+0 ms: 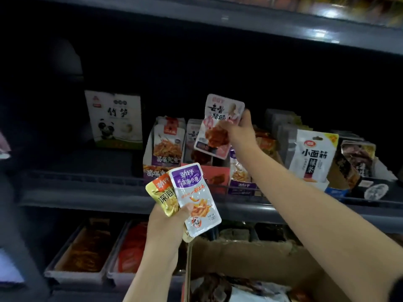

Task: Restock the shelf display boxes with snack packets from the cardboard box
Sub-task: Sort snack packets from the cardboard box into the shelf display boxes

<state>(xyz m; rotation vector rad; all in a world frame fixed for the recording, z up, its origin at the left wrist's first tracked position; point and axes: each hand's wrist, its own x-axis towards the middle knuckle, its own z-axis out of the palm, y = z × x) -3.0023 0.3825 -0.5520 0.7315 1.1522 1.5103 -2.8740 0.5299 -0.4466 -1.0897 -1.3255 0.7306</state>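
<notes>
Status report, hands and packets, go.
Right hand holds pink-white packet above red display box. Left hand grips purple-white packet and yellow packet. Nothing blocking.

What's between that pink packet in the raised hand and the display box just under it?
Nothing visible. The right hand holds the pink packet directly above the pink display box; only packets already standing inside that box lie below it.

The right hand point(238, 130) is holding a pink packet point(218, 125) above the display boxes point(216, 173); the left hand point(166, 223) is gripping two packets point(194, 199) over the cardboard box point(246, 258).
</notes>
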